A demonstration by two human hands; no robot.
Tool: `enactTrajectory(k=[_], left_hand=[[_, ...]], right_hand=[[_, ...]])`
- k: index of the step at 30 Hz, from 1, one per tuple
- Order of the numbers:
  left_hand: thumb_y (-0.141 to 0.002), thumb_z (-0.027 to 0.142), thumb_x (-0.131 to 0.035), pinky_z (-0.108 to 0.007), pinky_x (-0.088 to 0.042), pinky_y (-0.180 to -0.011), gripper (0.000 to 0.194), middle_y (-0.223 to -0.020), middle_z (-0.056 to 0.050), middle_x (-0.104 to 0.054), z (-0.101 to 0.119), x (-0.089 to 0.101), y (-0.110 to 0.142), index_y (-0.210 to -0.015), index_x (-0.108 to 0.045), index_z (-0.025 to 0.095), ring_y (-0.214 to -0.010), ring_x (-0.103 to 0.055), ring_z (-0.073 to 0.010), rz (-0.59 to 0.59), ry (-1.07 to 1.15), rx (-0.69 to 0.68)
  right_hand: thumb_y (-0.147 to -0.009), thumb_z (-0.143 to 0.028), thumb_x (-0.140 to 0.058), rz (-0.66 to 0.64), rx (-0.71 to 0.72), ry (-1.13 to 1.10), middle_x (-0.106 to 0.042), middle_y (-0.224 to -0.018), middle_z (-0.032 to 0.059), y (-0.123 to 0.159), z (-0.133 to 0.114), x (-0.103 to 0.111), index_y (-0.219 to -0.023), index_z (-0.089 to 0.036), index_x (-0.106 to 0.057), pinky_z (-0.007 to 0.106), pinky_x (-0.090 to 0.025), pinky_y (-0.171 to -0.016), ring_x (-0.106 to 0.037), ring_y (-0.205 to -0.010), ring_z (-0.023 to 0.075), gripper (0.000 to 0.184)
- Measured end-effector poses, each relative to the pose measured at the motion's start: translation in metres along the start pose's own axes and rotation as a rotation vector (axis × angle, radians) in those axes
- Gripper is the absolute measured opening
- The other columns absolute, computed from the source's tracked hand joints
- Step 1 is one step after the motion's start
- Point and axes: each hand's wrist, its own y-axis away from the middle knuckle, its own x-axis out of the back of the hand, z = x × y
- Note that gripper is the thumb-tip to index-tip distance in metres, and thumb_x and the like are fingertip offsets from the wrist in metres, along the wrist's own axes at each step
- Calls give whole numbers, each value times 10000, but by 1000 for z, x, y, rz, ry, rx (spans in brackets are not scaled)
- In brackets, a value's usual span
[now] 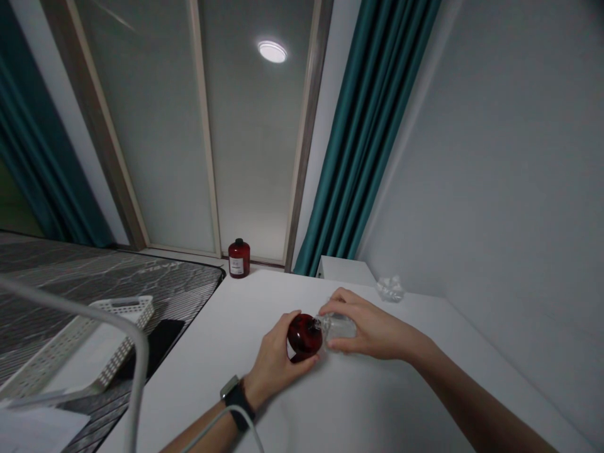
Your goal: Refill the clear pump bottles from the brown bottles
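**Red and clear bottles held end to end above white surface**

Left hand (270, 360) gripped a dark red bottle (303, 336), lying tilted on its side, its narrow end pointing right. Fingers (304, 370) wrapped around its far side, thumb across the top. Fill level not visible through the dark wall.

Right hand (370, 327) held a clear bottle (342, 327) just beside that narrow end. Fingers (340, 301) curled over it, thumb beneath, pinching it from above and below. Contents could not be made out; no colored liquid showed.

Both bottles were held just above the white surface (377, 402), or resting on it; contact could not be judged.

Farther along, near the far edge, a second dark red bottle (238, 258) stood upright, with black cap and white label; contents hidden. Crumpled clear plastic (390, 289) lay near the far right corner. A white perforated basket (123, 313) sat on the bed (94, 270) to the left, well apart from the hands.
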Motion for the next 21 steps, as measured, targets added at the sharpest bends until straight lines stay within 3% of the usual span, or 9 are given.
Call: enactTrajectory(k=[21], left_hand=[[-693,231,-767,-418,-551,-944,708,-1222,-100,-635,2,-2,2,-1315,-430,212,-1092,-650,-276,17,22,13]], right_hand=[[-808,-278,-732,-31,-7,31,-534,-1089,56,-2,-5,4,-1184,-246,-620,370,-457,-964,-550,-1040,220,393]])
